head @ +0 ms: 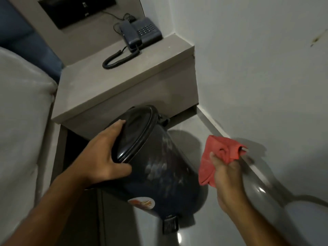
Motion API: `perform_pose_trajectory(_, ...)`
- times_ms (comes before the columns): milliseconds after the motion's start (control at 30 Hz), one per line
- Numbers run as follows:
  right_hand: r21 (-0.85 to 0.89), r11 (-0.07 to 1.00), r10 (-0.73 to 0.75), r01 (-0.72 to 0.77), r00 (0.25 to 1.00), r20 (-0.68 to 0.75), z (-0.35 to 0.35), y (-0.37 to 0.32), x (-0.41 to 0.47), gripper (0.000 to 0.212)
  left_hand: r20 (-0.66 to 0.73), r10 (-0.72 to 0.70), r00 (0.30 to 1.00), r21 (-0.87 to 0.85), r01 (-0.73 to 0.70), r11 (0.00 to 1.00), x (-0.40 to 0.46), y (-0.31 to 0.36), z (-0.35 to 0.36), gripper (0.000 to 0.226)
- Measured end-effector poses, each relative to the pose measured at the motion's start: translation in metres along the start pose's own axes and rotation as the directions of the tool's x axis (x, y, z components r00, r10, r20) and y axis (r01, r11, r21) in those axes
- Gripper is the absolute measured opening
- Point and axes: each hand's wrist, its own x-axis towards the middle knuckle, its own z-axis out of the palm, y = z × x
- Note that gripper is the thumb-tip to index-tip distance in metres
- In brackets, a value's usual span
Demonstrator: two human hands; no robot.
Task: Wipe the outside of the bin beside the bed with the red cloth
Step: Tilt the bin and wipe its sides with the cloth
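Observation:
A dark round pedal bin [159, 167] with a shut lid stands tilted on the floor in front of the bedside shelf, its lid leaning towards me. My left hand [104, 155] grips the lid's rim, thumb on the bin's side. A round sticker shows low on its body, and the foot pedal [170, 226] sticks out at the bottom. My right hand [229, 176] holds the crumpled red cloth [220, 157] just right of the bin, a small gap apart from its wall.
A grey bedside shelf [124, 86] carries a dark corded telephone [140, 32]. The bed's pale mattress [23, 121] fills the left side. A white wall [257, 68] with a skirting edge runs close on the right. Glossy grey floor [191, 128] lies around the bin.

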Motion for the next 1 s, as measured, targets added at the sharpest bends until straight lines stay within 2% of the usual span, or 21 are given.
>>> perform_pose_trajectory(100,-0.146,0.989,-0.012,0.027,0.995,0.102,0.005,0.023,-0.002,0.027,-0.002,0.039,0.999,-0.066,-0.039,0.997,-0.008,-0.018,-0.002,0.118)
perform_pose_trajectory(200,-0.276,0.961,0.049,0.001,0.983,0.175,0.007,0.051,0.0,0.028,-0.003,0.068,0.998,-0.096,-0.068,0.993,-0.014,-0.034,-0.006,0.117)
perform_pose_trajectory(233,-0.308,0.951,0.082,-0.023,0.98,0.179,0.008,0.061,0.001,0.03,-0.005,0.082,0.997,-0.105,-0.082,0.991,-0.016,-0.038,-0.006,0.116)
perform_pose_trajectory(300,-0.392,0.915,0.164,-0.095,0.976,0.147,0.01,0.081,0.003,0.019,-0.006,0.091,0.996,-0.146,-0.09,0.985,-0.016,-0.044,-0.007,0.113)
perform_pose_trajectory(400,-0.373,0.912,0.229,-0.174,0.967,0.108,0.022,0.086,0.013,0.012,0.006,0.089,0.996,-0.178,-0.087,0.98,-0.016,-0.046,-0.006,0.117)
perform_pose_trajectory(467,-0.3,0.942,0.203,-0.151,0.968,0.15,0.042,0.066,0.016,0.018,0.007,0.086,0.996,-0.199,-0.083,0.976,-0.014,-0.042,-0.005,0.119)
perform_pose_trajectory(533,-0.196,0.978,0.129,-0.068,0.939,0.318,0.073,0.033,0.006,0.023,0.009,0.088,0.996,-0.219,-0.084,0.972,-0.011,-0.035,-0.003,0.115)
perform_pose_trajectory(567,-0.116,0.993,0.041,0.006,0.916,0.399,0.09,0.019,-0.004,0.025,0.003,0.086,0.996,-0.218,-0.083,0.972,-0.009,-0.032,-0.002,0.113)
perform_pose_trajectory(633,-0.018,0.963,-0.234,0.27,0.864,0.447,0.111,0.013,-0.026,0.026,-0.01,0.057,0.998,-0.219,-0.058,0.974,-0.005,-0.026,0.0,0.114)
perform_pose_trajectory(700,-0.129,0.839,-0.422,0.528,0.783,0.458,0.103,0.029,-0.046,0.051,-0.015,0.022,1.0,-0.239,-0.025,0.971,-0.005,-0.024,0.001,0.118)
perform_pose_trajectory(767,-0.292,0.679,-0.477,0.674,0.706,0.523,0.065,0.067,-0.046,0.077,-0.012,0.001,1.0,-0.254,-0.004,0.967,-0.004,-0.02,0.0,0.118)
perform_pose_trajectory(800,-0.371,0.682,-0.424,0.631,0.754,0.503,0.046,0.084,-0.038,0.08,-0.011,-0.01,1.0,-0.255,0.006,0.967,-0.003,-0.018,-0.001,0.117)
perform_pose_trajectory(833,-0.426,0.752,-0.322,0.503,0.845,0.428,0.03,0.096,-0.028,0.076,-0.011,-0.019,1.0,-0.25,0.016,0.968,-0.002,-0.015,-0.002,0.117)
perform_pose_trajectory(867,-0.436,0.849,-0.162,0.299,0.932,0.325,0.021,0.101,-0.014,0.068,-0.011,-0.031,0.999,-0.233,0.028,0.972,0.0,-0.011,-0.002,0.117)
perform_pose_trajectory(900,-0.396,0.911,-0.013,0.115,0.968,0.252,0.02,0.098,-0.004,0.06,-0.01,-0.047,0.999,-0.206,0.044,0.978,0.002,-0.006,-0.003,0.117)
perform_pose_trajectory(933,-0.335,0.941,0.037,0.04,0.974,0.222,0.027,0.088,0.001,0.048,-0.008,-0.066,0.998,-0.172,0.064,0.983,0.006,0.001,-0.003,0.118)
perform_pose_trajectory(1000,-0.202,0.974,-0.049,0.106,0.962,0.268,0.056,0.06,-0.009,0.029,-0.02,-0.12,0.993,-0.102,0.117,0.988,0.016,0.014,-0.001,0.119)
